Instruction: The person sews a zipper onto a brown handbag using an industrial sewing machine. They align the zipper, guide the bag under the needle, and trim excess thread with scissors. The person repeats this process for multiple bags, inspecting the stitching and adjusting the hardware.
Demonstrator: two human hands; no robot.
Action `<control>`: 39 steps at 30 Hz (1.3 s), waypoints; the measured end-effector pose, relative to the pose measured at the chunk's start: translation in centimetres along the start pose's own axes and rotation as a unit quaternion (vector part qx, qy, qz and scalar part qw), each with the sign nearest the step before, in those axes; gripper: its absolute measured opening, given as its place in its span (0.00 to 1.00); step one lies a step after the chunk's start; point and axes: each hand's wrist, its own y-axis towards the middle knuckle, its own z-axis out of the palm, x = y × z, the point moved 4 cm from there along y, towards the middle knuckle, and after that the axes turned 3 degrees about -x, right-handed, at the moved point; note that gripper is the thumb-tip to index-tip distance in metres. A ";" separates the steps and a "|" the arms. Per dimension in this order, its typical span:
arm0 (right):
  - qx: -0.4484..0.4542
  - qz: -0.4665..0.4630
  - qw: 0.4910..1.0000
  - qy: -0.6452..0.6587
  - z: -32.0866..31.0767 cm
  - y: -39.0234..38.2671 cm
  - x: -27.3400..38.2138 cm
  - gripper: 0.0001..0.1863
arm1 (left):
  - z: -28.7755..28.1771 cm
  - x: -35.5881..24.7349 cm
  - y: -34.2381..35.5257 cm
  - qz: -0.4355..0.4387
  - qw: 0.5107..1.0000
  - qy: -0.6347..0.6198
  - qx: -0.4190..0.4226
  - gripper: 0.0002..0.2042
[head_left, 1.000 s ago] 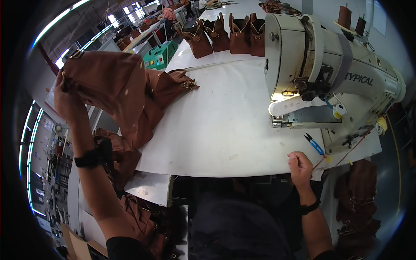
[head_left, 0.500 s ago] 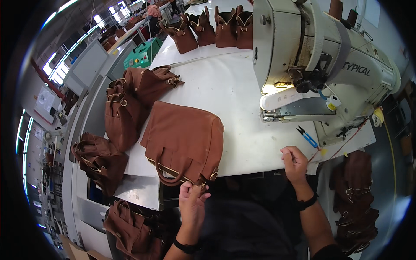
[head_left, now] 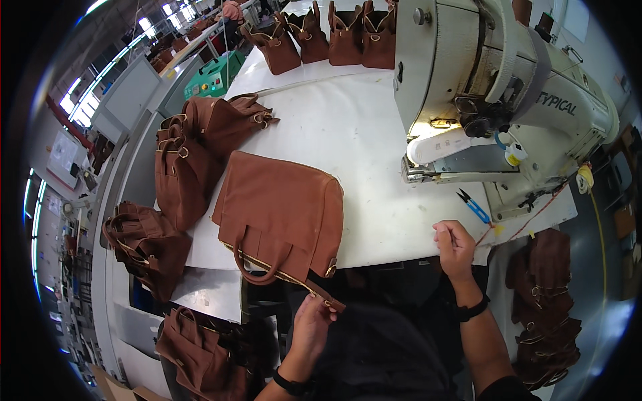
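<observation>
Brown leather handbag (head_left: 281, 207) lies flat on the white sewing table (head_left: 348, 134), left of the sewing machine (head_left: 495, 87), its handle and brass zipper edge hanging over the table's near edge. I see my left hand (head_left: 311, 324) below that edge, fingers pinched together on the loose zipper tail end (head_left: 328, 301) sticking out from the bag's lower right corner. My right hand (head_left: 455, 247) rests at the near edge right of the bag, just below the machine's bed; fingers curled in together, can't tell whether they grip anything. Blue thread snips (head_left: 475, 206) lie just above that hand, near the machine base. Two more brown bags (head_left: 194, 154) are piled left of the flat one, touching each other, one hanging over the table's left side. A row of upright brown bags (head_left: 328, 37) stands at the far end of the table, behind the machine's left side. More bags (head_left: 144, 244) sit on a lower shelf off the table's left edge.
</observation>
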 end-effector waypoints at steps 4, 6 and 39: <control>0.000 0.000 1.000 -0.011 0.0 -0.2 0.2 0.06 | 0.3 0.8 -0.3 -0.045 0.999 0.004 -0.003 0.12; 0.002 -0.002 1.000 -0.014 0.0 -0.3 0.1 0.06 | 0.4 0.4 -0.1 -0.055 0.998 -0.001 -0.008 0.12; -0.009 -0.014 1.000 -0.012 0.2 -0.1 0.0 0.05 | -1.6 -5.2 -1.8 0.139 0.980 0.115 -0.090 0.24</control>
